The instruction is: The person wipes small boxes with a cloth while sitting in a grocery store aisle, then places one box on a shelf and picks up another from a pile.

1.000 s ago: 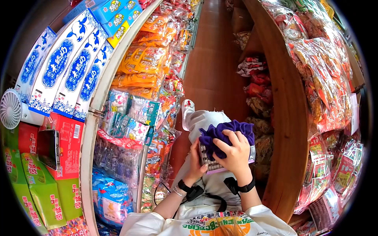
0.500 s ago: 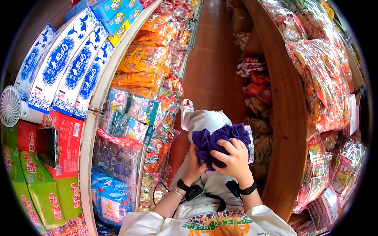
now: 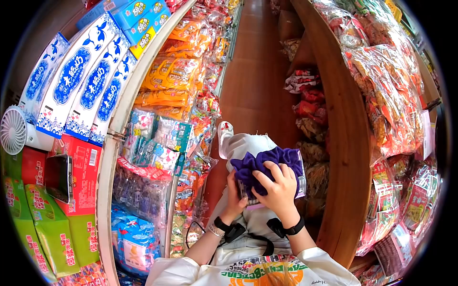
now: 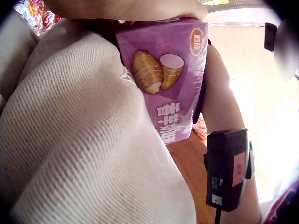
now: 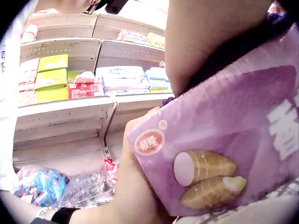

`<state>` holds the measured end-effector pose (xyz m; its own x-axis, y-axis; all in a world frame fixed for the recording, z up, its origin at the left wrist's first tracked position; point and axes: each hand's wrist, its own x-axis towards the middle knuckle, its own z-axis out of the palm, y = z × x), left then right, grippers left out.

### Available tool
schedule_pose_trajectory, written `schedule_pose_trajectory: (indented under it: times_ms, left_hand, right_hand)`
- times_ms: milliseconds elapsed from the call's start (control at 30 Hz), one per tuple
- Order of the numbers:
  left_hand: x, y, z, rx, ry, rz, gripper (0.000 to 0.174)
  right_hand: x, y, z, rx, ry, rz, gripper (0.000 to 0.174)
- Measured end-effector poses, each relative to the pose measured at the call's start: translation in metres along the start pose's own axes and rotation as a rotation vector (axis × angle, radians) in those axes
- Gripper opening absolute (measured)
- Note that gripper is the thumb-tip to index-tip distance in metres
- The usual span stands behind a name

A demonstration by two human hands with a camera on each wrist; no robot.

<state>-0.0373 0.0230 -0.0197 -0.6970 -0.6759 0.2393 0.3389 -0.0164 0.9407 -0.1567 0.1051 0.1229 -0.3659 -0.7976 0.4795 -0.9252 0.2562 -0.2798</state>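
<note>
A purple box (image 4: 182,100) with taro pictures on its side is held above the person's lap. The left hand (image 3: 234,199) grips it along its left side, thumb toward the near edge. Over the box's top lies a bunched dark purple cloth (image 3: 245,166), hiding most of that face. From the right, the right hand (image 3: 278,187) holds the cloth against the box, its fingers spread and bent over the folds. In the right wrist view, the box (image 5: 205,140) fills the right side, and the left hand (image 5: 135,182) shows at its edge.
Shelves with orange snack bags (image 3: 169,74) run along the left, beside blue-and-white cartons (image 3: 71,71), a small fan (image 3: 13,129) and a phone (image 3: 58,178). A wooden shelf edge (image 3: 350,157) curves along the right, with piled bagged snacks (image 3: 386,95) beyond it.
The right hand has slid the cloth to the left and toward the body over the box, then slightly away from the body again. The left hand keeps its hold on the box.
</note>
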Motion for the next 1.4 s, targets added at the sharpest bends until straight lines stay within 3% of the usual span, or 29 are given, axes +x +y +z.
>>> schedule_pose_trajectory:
  times_ms: [267,1400]
  left_hand:
    - [0.0034,0.0022,0.0020,-0.036,-0.014,0.014,0.115]
    - [0.0056,0.0072,0.0041,-0.092,-0.015,-0.026,0.119]
  right_hand:
    - [-0.0006,-0.0049,0.0050,-0.063,0.065,0.136,0.045]
    - [0.0035,-0.0056,0.0026,-0.066,0.056,0.114,0.040]
